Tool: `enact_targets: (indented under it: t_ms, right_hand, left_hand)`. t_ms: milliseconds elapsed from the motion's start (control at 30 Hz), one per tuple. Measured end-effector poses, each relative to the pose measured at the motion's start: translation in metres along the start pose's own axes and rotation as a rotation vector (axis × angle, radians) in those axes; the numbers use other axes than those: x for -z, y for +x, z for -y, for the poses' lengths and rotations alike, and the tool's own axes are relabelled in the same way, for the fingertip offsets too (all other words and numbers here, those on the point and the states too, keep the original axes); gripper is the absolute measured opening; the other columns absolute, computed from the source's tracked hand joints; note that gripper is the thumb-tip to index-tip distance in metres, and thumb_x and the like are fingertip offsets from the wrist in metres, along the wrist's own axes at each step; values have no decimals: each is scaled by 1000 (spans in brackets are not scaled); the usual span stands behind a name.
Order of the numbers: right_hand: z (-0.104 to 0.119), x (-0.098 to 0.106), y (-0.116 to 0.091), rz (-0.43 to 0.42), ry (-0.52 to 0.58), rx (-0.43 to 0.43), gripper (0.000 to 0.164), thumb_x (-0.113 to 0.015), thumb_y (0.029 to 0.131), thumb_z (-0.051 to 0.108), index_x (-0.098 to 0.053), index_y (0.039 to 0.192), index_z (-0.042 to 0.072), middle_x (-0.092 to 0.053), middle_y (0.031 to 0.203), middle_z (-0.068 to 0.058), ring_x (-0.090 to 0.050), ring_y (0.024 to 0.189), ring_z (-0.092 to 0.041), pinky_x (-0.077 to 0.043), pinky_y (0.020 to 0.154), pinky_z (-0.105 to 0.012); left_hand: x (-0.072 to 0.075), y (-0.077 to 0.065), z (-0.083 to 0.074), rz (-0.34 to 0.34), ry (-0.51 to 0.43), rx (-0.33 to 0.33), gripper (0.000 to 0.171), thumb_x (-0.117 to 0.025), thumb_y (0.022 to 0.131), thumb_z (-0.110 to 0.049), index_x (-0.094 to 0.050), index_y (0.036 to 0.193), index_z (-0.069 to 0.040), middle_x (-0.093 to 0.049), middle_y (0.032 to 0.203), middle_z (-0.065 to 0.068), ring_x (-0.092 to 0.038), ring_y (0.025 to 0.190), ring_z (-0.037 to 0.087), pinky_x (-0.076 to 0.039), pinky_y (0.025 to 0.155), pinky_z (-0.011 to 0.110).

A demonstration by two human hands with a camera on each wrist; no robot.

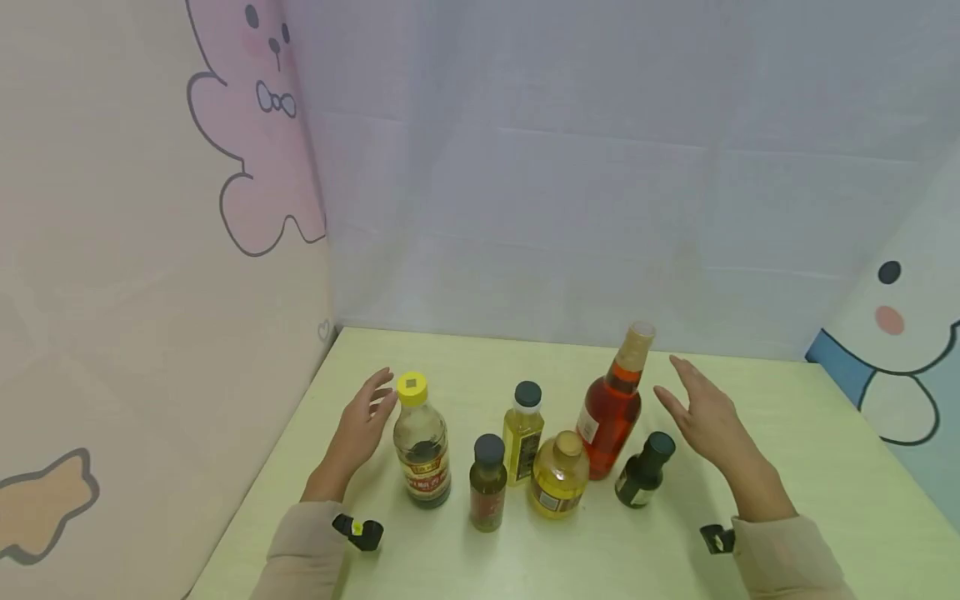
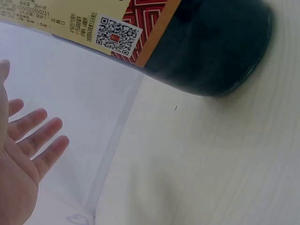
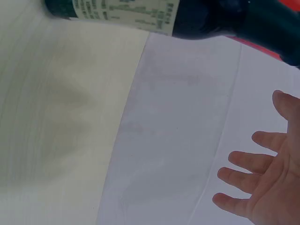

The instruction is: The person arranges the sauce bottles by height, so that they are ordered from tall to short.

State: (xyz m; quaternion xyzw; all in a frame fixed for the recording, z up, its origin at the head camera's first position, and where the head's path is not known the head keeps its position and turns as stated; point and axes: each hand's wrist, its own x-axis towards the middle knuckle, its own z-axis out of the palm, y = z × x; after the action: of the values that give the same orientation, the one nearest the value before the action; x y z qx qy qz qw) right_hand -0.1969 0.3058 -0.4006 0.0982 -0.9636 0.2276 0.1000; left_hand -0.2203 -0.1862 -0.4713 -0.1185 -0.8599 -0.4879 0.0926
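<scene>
My left hand point(image 1: 362, 423) is raised just left of a yellow-capped bottle of dark sauce point(image 1: 423, 454), fingers loosely spread and holding nothing. In the left wrist view that bottle's label and dark base point(image 2: 211, 47) lie above the open palm point(image 2: 18, 178). To the right, my right hand point(image 1: 708, 417) hovers with fingers apart, beside a tall red bottle point(image 1: 611, 417) and a small dark green bottle point(image 1: 642, 471). The right wrist view shows the small bottle's label point(image 3: 131, 14) and the empty palm point(image 3: 276, 197). Neither hand visibly touches a bottle.
Between the hands stand a small dark-capped brown bottle point(image 1: 488, 492), a square yellow oil bottle point(image 1: 523, 437) and a round yellow bottle point(image 1: 559, 479). They share a pale table point(image 1: 420, 558). Cloth curtains point(image 1: 510, 183) hang behind it and on both sides.
</scene>
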Motion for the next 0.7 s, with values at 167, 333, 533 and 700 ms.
enact_targets:
  t_ms: [167,333,533,700]
  right_hand:
    - [5,6,-2,35,60,-29,68,-44,104,37,-22,148,-10,-25,147,-38,-24,132,-55,-23,104,-66]
    - [10,11,-4,72,117,-68,69,-42,105,40,-19,151,-6,-22,150,-35,-23,133,-55,-22,103,-67]
    - [16,15,-8,72,143,-80,69,-40,105,42,-18,153,-2,-23,150,-34,-24,132,-56,-23,102,-69]
    - [20,17,-10,63,153,-77,68,-40,105,42,-19,153,-1,-24,150,-34,-26,131,-56,-25,101,-69]
  left_hand:
    - [0,-4,-2,-39,-69,-55,49,-45,105,-31,-37,146,-6,-47,141,16,-51,122,36,-40,100,55]
    - [-1,-8,-6,-72,-164,-155,40,-44,105,-15,-40,143,-1,-51,137,19,-55,116,29,-48,95,36]
    - [-2,-11,-14,-74,-270,-280,38,-37,104,0,-39,142,5,-50,136,21,-52,116,8,-46,90,18]
    - [-4,-11,-22,-65,-328,-373,39,-32,102,7,-38,141,10,-50,136,9,-50,117,8,-47,90,21]
